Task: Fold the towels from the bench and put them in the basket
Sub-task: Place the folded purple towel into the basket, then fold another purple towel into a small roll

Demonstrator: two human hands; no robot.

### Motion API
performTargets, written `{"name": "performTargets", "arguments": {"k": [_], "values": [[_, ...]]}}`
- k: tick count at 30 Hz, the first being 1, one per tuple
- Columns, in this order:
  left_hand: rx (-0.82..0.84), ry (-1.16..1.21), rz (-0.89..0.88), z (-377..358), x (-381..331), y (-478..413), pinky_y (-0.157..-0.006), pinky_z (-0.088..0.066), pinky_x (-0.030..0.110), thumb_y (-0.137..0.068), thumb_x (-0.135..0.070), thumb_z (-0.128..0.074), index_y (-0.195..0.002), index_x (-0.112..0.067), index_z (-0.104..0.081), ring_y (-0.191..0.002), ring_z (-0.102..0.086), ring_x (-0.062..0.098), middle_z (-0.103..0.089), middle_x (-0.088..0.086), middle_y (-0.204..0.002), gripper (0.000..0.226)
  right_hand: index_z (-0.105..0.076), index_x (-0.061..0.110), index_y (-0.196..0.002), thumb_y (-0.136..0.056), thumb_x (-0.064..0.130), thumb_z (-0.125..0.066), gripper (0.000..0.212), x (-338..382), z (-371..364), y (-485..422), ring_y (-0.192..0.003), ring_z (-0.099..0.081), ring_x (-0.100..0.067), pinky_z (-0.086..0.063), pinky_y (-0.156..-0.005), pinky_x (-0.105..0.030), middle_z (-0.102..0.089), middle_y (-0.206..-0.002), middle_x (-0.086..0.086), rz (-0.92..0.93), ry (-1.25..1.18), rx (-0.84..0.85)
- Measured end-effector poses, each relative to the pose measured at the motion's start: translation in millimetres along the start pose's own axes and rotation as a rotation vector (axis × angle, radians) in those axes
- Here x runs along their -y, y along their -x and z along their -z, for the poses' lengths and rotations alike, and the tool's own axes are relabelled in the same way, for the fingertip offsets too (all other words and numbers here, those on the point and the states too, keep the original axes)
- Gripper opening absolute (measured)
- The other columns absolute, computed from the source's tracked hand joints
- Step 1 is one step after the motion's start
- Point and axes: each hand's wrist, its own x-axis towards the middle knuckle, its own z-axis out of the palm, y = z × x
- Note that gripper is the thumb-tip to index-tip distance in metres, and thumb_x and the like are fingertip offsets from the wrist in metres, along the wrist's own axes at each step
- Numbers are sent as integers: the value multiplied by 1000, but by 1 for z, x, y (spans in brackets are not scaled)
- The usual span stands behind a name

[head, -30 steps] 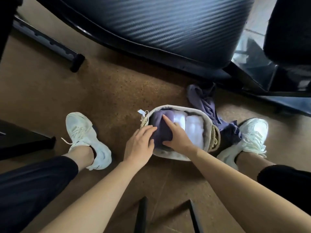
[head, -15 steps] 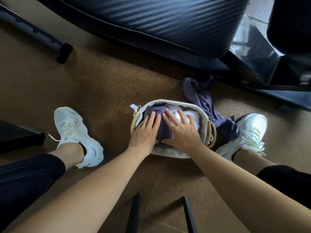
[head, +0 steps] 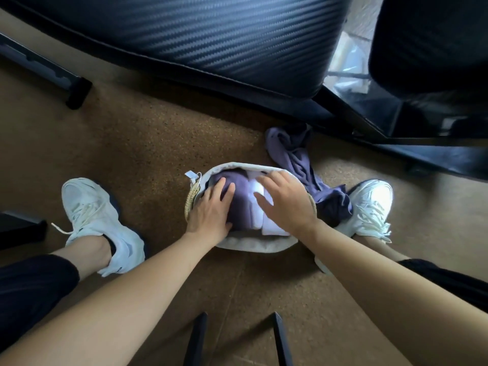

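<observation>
While the left hand [head: 211, 215] and right hand [head: 286, 204] rest flat, grips wide, folded towels [head: 241, 207] sit inside the basket [head: 253, 247]. Just beyond the basket lies a crumpled purple towel [head: 295, 159]: soft, light, limp, likely best pinched at two corners.

Site is presenting as a gym or home workout room. A padded counter [head: 211, 35] in black carbon-weave vinyl is spanning 12 o'clock. A second black pad [head: 427, 35] is sitting at 2 o'clock. A black steel frame foot [head: 78, 95] is resting at 10 o'clock. Speckled brown cork-like flooring [head: 145, 143] is covering the ground.
</observation>
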Motion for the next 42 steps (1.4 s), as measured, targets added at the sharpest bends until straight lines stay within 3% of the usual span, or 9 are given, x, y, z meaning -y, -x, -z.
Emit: {"name": "performTargets", "arguments": {"k": [3, 6, 9, 15, 20, 25, 29, 38, 42], "values": [[-28, -8, 41, 1, -11, 12, -117, -36, 46, -90, -32, -72, -161, -24, -5, -153, -21, 31, -3, 5, -170, 98, -67, 8, -103, -90, 19, -67, 17, -34, 23, -2, -90, -56, -30, -41, -78, -31, -62, -98, -12, -377, -74, -186], [-66, -12, 26, 6, -17, 20, -118, -34, 47, -92, -31, -67, -160, -26, -13, -153, -19, 29, -7, 3, -170, 87, -53, 12, -136, -90, 28, -69, 51, -68, 28, -14, -121, -54, -38, -42, -98, -38, -61, -131, -13, -844, -262, 32], [23, 20, -50, 6, -19, 24, -119, -31, 46, -97, -30, -58, -160, -31, -15, -156, -7, 25, -1, -5, -170, 76, -60, 11, -132, -90, 27, -73, 47, -86, 21, -18, -118, -63, -32, -50, -101, -40, -70, -122, -12, -990, -536, 226], [199, 23, -59, 18, -24, 27, -119, -33, 54, -100, -35, -54, -161, -36, -15, -158, 4, 24, 12, -9, -170, 72, -74, 15, -96, -89, 21, -72, 10, -89, 41, -10, -90, -70, -28, -56, -84, -42, -74, -90, -8, -883, -483, 190], [150, 145, -78, 59, -33, 48, -119, -34, 48, -100, -33, -57, -158, -30, -28, -154, -23, 24, -18, -4, -169, 65, -64, 13, -80, -83, 17, -79, 15, -68, 109, 2, -69, -59, -22, -48, -62, -34, -65, -77, -8, -662, -429, 248], [-16, 211, -182, 125, -44, 90, -112, -42, 39, -96, -29, -60, -148, -25, -48, -139, -45, 19, -49, -4, -152, 53, -63, -4, -88, -80, 3, -77, 18, -37, 183, 34, -75, -54, -23, -41, -65, -34, -61, -80, -15, -568, -447, 259], [-132, 249, -247, 171, -50, 126, -110, -44, 38, -96, -30, -62, -146, -28, -49, -136, -47, 17, -53, -5, -147, 52, -56, 13, -76, -76, -2, -78, 26, -5, 228, 56, -69, -53, -14, -43, -65, -31, -57, -73, 2, -508, -459, 156], [-322, 529, -440, 215, -76, 231, -108, -45, 37, -87, -43, -67, -138, -27, -60, -126, -55, 14, -63, -8, -136, 53, -66, 20, -88, -82, 11, -81, 18, 119, 313, 88, -73, -59, -3, -48, -70, -21, -66, -81, 2, -125, -582, 195], [-365, 587, -448, 211, -76, 274, -93, -49, 31, -88, -35, -72, -110, -30, -70, -103, -61, 4, -71, -12, -110, 22, -61, 37, -87, -82, 20, -79, 25, 162, 326, 108, -84, -63, -10, -55, -80, -29, -67, -88, 8, -46, -540, 196]]}}
